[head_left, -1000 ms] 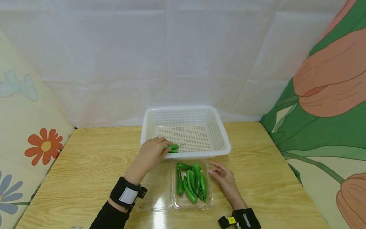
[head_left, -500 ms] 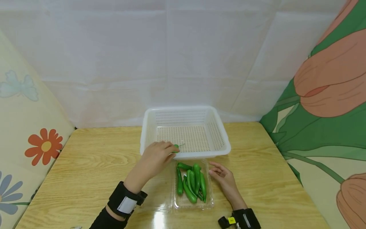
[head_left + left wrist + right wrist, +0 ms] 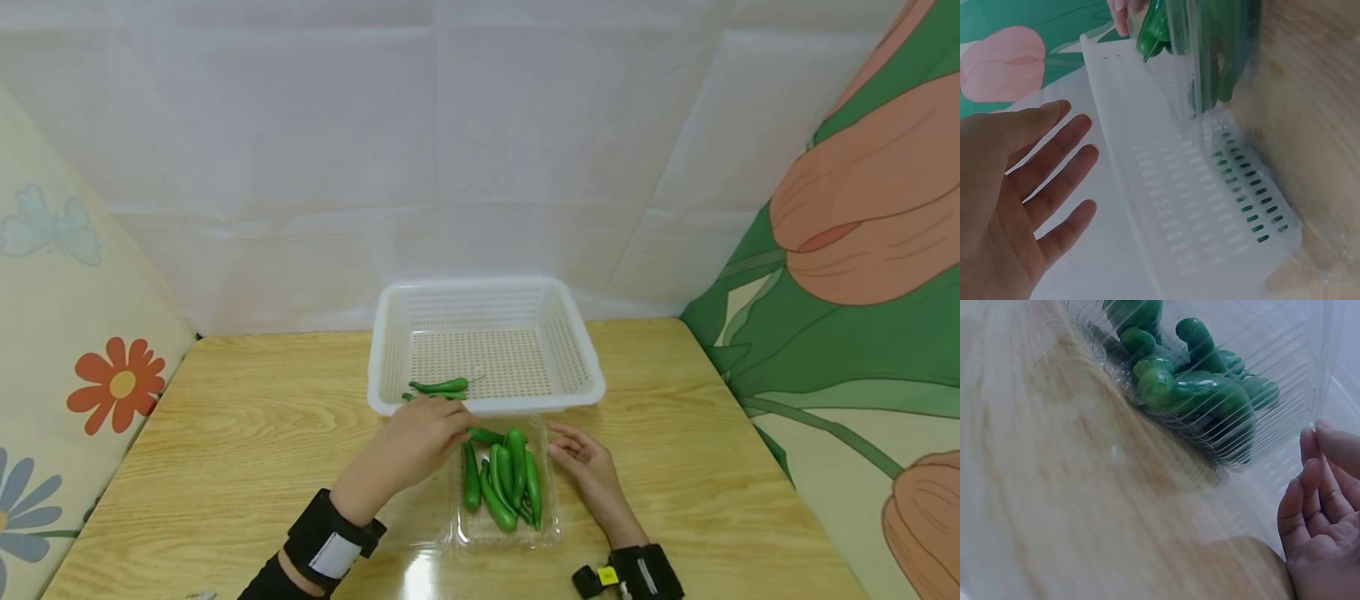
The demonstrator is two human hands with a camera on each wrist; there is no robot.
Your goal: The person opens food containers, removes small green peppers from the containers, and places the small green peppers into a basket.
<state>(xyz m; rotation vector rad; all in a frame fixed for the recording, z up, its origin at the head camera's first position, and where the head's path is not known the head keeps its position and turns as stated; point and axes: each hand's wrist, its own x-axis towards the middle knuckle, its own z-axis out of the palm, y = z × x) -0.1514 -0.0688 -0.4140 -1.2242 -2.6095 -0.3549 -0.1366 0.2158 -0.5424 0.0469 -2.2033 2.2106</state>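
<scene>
My left hand [image 3: 422,443] is above the near edge of the white basket [image 3: 588,367], beside the clear plastic box [image 3: 551,521]. Its fingers are loosely spread and hold nothing in the left wrist view. Inside the basket, along the near left side, lie two green peppers [image 3: 442,386], the nearer one partly hidden by the hand. Several more green peppers [image 3: 498,500] lie in the box. At the box's right side, my right hand [image 3: 591,471] pinches its rim between thumb and forefinger, as the right wrist view shows.
The box's clear lid [image 3: 420,525] lies folded out to the left on the wooden table [image 3: 247,442]. A white cloth [image 3: 300,167] hangs right behind the basket. Patterned cloths [image 3: 847,367] flank the table on both sides.
My left hand has let go of a green pepper in the basket and drawn back toward the box, bringing two peppers into sight. The right hand and the box have stayed put.
</scene>
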